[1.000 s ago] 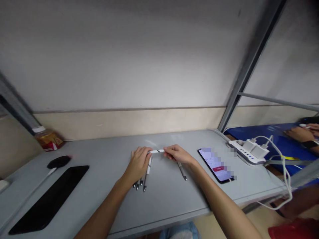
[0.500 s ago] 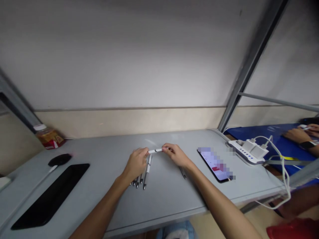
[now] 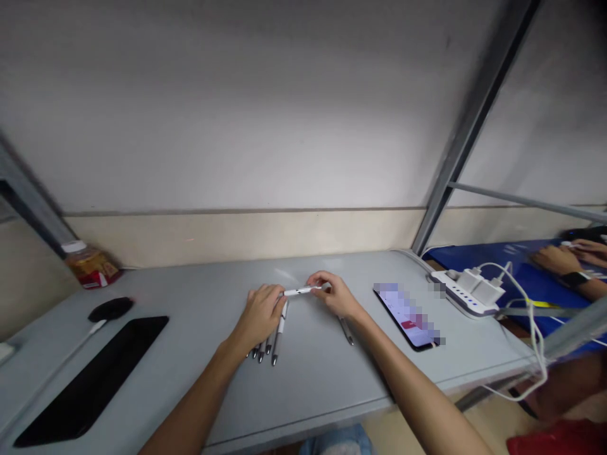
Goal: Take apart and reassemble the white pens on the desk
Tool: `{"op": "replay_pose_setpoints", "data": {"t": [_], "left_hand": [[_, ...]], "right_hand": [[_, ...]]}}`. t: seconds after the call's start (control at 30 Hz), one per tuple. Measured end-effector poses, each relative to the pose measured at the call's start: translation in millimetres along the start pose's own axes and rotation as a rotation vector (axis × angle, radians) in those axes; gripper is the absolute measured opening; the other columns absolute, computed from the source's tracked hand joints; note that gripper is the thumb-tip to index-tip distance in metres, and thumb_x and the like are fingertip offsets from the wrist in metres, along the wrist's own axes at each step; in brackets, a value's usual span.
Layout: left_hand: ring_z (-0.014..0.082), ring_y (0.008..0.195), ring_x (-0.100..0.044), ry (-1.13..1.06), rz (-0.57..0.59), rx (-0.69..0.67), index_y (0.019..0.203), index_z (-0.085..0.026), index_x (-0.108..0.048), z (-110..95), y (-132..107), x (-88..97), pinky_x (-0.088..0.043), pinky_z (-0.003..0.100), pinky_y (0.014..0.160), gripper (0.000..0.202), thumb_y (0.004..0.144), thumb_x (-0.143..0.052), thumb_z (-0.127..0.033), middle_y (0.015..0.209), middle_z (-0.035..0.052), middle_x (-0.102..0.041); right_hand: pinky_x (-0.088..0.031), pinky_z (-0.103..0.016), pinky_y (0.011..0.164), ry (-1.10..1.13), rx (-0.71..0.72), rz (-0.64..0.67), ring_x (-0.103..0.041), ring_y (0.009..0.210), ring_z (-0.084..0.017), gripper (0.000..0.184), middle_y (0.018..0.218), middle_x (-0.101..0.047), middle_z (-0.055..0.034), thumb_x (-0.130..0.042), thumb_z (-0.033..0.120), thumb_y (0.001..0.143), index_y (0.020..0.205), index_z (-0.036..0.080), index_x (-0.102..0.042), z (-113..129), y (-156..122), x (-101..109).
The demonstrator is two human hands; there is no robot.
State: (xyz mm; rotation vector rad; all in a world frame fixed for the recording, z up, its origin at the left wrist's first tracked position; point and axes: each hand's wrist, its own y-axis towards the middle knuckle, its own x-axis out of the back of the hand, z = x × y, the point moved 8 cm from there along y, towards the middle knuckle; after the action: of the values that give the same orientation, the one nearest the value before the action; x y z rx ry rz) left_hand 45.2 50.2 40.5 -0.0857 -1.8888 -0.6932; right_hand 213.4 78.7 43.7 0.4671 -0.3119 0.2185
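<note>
Across the grey table (image 3: 190, 379), from nine o'clock, a black rectangular pad (image 3: 90, 378) lay flat; at centre the left hand (image 3: 260, 313) and right hand (image 3: 332, 294) pinched opposite ends of a slim white pen (image 3: 300, 291), apparently to work it, above grey-tipped pens (image 3: 271, 344); a lit phone (image 3: 408, 316) rested at three o'clock.

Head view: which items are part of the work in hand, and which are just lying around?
In hand:
- slim white pen, held at its ends by left hand and right hand
- bunch of white pens under the left hand
- single grey-tipped pen by the right wrist

Lying about:
- lit smartphone
- white power strip
- black flat pad
- bottle with red label
</note>
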Motion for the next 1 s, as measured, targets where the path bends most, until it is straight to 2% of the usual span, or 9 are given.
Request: {"op": "replay_pose_setpoints", "data": {"t": [0.1,0.23,0.33,0.43,0.6,0.7,0.8,0.93,1.0], "left_hand": [[0.0206,0.092,-0.054,-0.013,0.002,0.006,0.093,-0.022,-0.054,0,-1,0.2,-0.033,0.034,0.08,0.022,0.097,-0.034,-0.03,0.091,0.0021,-0.062],[0.0199,0.093,-0.055,-0.036,-0.001,0.006,0.097,-0.023,-0.053,2,-1,-1.1,-0.033,0.034,0.082,0.02,0.097,-0.034,-0.029,0.093,0.0015,-0.062],[0.0193,0.092,-0.057,-0.052,-0.002,0.021,0.102,-0.023,-0.05,6,-1,-2.9,-0.033,0.034,0.082,0.018,0.097,-0.034,-0.029,0.095,0.0012,-0.062],[0.0189,0.09,-0.058,-0.054,-0.001,0.023,0.102,-0.022,-0.049,7,-1,-4.0,-0.033,0.034,0.082,0.018,0.097,-0.033,-0.029,0.096,0.0016,-0.063],[0.019,0.09,-0.057,-0.044,0.016,0.007,0.099,-0.022,-0.049,4,-2,-3.6,-0.033,0.034,0.082,0.018,0.098,-0.032,-0.028,0.095,0.0026,-0.063],[0.0188,0.086,-0.057,-0.048,0.032,0.011,0.098,-0.022,-0.05,3,-2,-2.8,-0.032,0.034,0.081,0.018,0.097,-0.032,-0.027,0.092,0.002,-0.063],[0.0183,0.084,-0.057,-0.061,0.045,0.015,0.097,-0.022,-0.05,2,-2,-1.7,-0.032,0.033,0.08,0.019,0.097,-0.032,-0.028,0.091,0.0018,-0.064],[0.0184,0.086,-0.056,-0.055,0.043,0.015,0.094,-0.021,-0.052,-1,-2,0.2,-0.031,0.033,0.079,0.022,0.098,-0.032,-0.029,0.093,0.0021,-0.064],[0.0185,0.085,-0.055,-0.033,0.048,0.02,0.09,-0.021,-0.052,-2,-2,-0.2,-0.031,0.032,0.078,0.025,0.098,-0.03,-0.028,0.09,0.002,-0.063]], "right_hand": [[-0.041,-0.024,0.068,0.023,-0.014,-0.056,-0.054,0.08,-0.015,0.037,0.093,-0.061,-0.0038,-0.067,0.035,0.075,0.108,0.019,-0.063,0,0,4],[-0.037,-0.025,0.058,-0.051,-0.153,0.055,-0.046,0.057,-0.012,0.038,0.059,-0.053,-0.0001,-0.046,0.043,0.089,0.075,0.014,-0.067,-11,-1,-3],[-0.041,-0.025,0.065,-0.031,-0.039,0.017,-0.053,0.069,-0.014,0.023,0.079,-0.063,-0.0031,-0.059,0.035,0.081,0.086,0.016,-0.069,-4,0,2],[-0.042,-0.025,0.068,-0.005,-0.056,-0.055,-0.056,0.074,-0.014,0.032,0.09,-0.066,-0.0052,-0.063,0.038,0.078,0.101,0.017,-0.068,-7,1,9],[-0.036,-0.024,0.057,-0.084,-0.137,0.039,-0.045,0.054,-0.011,0.038,0.055,-0.053,0.0008,-0.049,0.041,0.087,0.066,0.014,-0.064,-14,0,3],[-0.04,-0.024,0.066,-0.041,-0.017,0.011,-0.051,0.067,-0.012,0.016,0.076,-0.062,-0.0007,-0.062,0.03,0.077,0.084,0.016,-0.066,-3,0,5],[-0.042,-0.024,0.066,0.008,-0.042,-0.002,-0.053,0.07,-0.013,0.03,0.083,-0.063,-0.0016,-0.064,0.033,0.077,0.102,0.018,-0.063,-4,-1,5],[-0.034,-0.023,0.053,-0.048,-0.171,0.09,-0.043,0.051,-0.01,0.036,0.055,-0.052,0.0011,-0.047,0.041,0.088,0.072,0.013,-0.065,-15,-2,-3],[-0.035,-0.023,0.055,-0.074,-0.129,0.097,-0.044,0.054,-0.01,0.03,0.058,-0.054,0.0007,-0.052,0.036,0.085,0.07,0.013,-0.065,-13,-1,-3]]}}
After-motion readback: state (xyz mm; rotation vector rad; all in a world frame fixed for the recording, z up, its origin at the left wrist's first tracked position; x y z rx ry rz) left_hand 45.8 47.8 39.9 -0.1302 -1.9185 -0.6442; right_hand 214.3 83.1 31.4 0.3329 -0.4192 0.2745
